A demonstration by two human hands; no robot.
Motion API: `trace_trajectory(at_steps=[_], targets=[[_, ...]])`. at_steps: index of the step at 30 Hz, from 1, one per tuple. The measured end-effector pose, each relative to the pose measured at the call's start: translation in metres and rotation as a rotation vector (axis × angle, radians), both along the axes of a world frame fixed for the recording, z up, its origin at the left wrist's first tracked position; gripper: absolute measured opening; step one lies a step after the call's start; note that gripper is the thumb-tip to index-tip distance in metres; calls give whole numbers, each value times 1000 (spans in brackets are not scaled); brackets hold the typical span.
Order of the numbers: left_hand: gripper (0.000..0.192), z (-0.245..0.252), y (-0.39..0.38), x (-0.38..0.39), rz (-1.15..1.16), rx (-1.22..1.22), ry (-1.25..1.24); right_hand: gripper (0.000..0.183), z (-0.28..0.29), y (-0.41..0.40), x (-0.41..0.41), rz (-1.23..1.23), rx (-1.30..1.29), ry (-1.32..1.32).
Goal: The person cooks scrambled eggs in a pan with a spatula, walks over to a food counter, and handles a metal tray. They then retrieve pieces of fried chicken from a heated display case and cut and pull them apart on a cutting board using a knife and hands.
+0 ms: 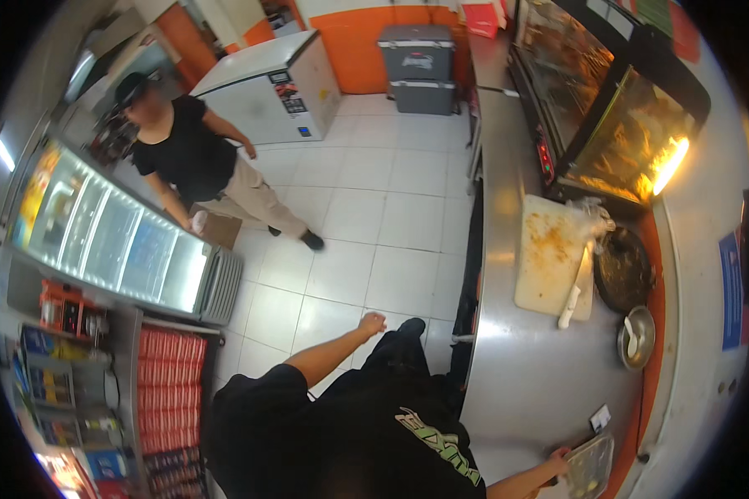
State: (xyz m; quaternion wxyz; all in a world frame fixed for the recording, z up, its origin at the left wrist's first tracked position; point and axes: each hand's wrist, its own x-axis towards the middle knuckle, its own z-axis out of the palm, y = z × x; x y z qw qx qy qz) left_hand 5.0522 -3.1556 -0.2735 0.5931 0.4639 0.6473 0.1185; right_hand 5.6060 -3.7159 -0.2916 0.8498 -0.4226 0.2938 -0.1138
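Observation:
My left hand (pixel 372 324) hangs over the tiled floor, its fingers loosely curled, and nothing shows in it. At the lower right, my right hand (pixel 559 465) grips the near side of a clear plastic container (pixel 592 465) on the steel counter; small pale bits lie inside. A dark object sits partly hidden under that hand. Just beyond is a small white and black item (pixel 600 418). Farther up the counter, a white-handled knife (pixel 575 293) rests on a stained white cutting board (pixel 540 262), with a crumpled plastic bag (pixel 590 215) at the board's far corner.
A round dark pan (pixel 624 268) and a metal bowl (pixel 635 349) with a white spoon stand by the wall, below a lit food warmer (pixel 624 137). A person (pixel 187 150) stands at the left, near a glass-door fridge (pixel 112 231). A chest freezer (pixel 268 87) and stacked grey coolers (pixel 417 68) are behind.

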Motion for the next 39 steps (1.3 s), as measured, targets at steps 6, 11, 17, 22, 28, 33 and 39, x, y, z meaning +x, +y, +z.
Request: trace_trajectory(at_steps=[6, 11, 17, 22, 28, 33, 39], targets=[[24, -3, -92, 28, -2, 111, -63, 45, 26, 129, -76, 178, 316, 279], [30, 108, -105, 144, -638, 354, -190, 31, 47, 152, -151, 561, 407, 371], [80, 148, -136, 263, -1154, 731, -294, 34, 93, 201, -276, 910, 361, 358], [118, 181, -130, 286, -1344, 916, 44, 49, 162, 237, -297, 1191, 66, 577], [136, 205, -160, 298, -1459, 870, 182, 66, 142, 205, -286, 873, -350, 252], [138, 203, -170, 302, -1522, 964, 329, 70, 190, 212, -268, 524, -800, -3], [136, 194, -153, 312, -1547, 978, 314, 35, 217, 175, -229, 878, -1349, -421]])
